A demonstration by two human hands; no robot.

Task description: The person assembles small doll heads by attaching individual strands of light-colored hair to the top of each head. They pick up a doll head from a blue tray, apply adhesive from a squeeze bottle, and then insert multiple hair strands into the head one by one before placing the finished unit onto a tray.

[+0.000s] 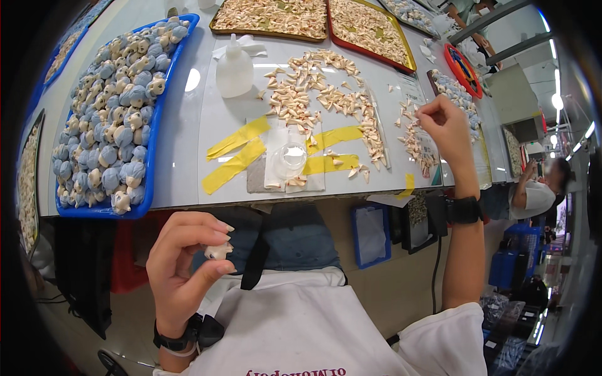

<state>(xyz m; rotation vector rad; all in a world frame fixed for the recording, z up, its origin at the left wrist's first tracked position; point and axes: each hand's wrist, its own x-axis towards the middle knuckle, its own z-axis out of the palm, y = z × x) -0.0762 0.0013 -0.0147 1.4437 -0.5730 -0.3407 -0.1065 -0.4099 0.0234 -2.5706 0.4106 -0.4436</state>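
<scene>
Between the thumb and fingers of my left hand (pixel 179 266), I pinch a small cream figurine head (pixel 219 251) in front of the table edge. Over the right side of the table, the fingertips of my right hand (pixel 450 128) are pressed together; whatever they hold is too small to make out. Just beside that hand lie small cream pointed pieces (pixel 412 143) on a sheet. A bigger heap of such pieces (pixel 295 100) spreads over the middle of the table, around a small clear round dish (pixel 291 160).
A blue tray (pixel 148 182) full of blue-and-cream figurine pieces stands at left. A white squeeze bottle (pixel 234 70) is near the heap. Yellow tape strips (pixel 235 166) mark the table. Trays of pointed pieces (pixel 269 17) line the back. Another person (pixel 536 188) sits far right.
</scene>
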